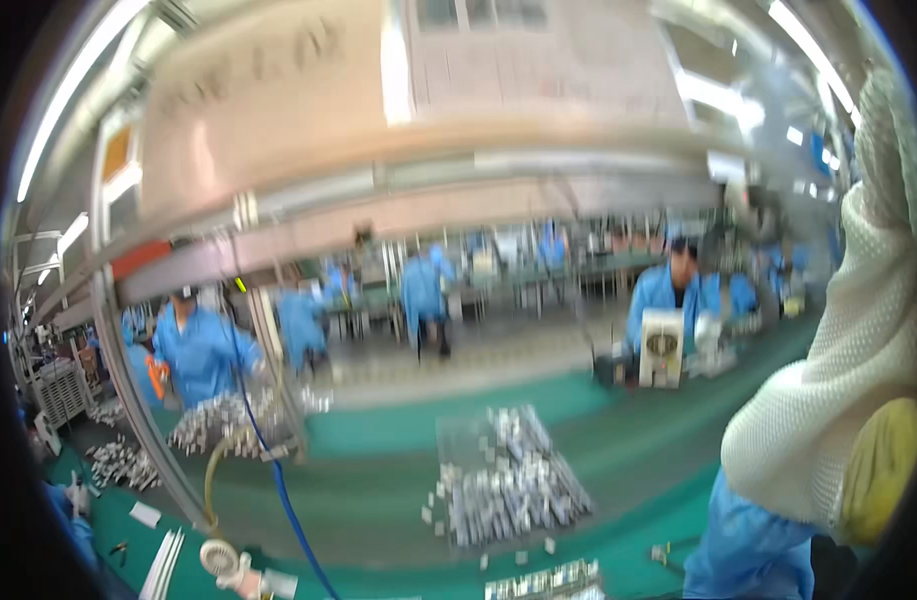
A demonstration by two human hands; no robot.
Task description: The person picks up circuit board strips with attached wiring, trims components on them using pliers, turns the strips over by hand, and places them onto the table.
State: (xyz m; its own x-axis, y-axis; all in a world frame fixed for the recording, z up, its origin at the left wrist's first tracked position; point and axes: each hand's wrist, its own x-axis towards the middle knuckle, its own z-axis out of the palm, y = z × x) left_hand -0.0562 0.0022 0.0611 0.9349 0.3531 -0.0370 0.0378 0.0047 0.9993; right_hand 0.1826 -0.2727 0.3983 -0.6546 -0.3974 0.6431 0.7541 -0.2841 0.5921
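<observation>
The whole picture is blurred by motion. My right hand [859,400], in a white knitted glove with a yellow coated part, is raised close to the camera at the right edge, above its blue sleeve [749,545]. Whether it holds anything cannot be made out. My left hand is not in view. Below and left of the glove, a heap of small grey-white parts [509,480] lies on the green table [639,440], apart from the hand.
Another heap of small parts [219,420] sits at the left beside a metal post [149,420] and a blue hose [284,500]. A person in a blue coat [669,290] sits across behind a white box-shaped device [662,345]. Several others in blue work further back.
</observation>
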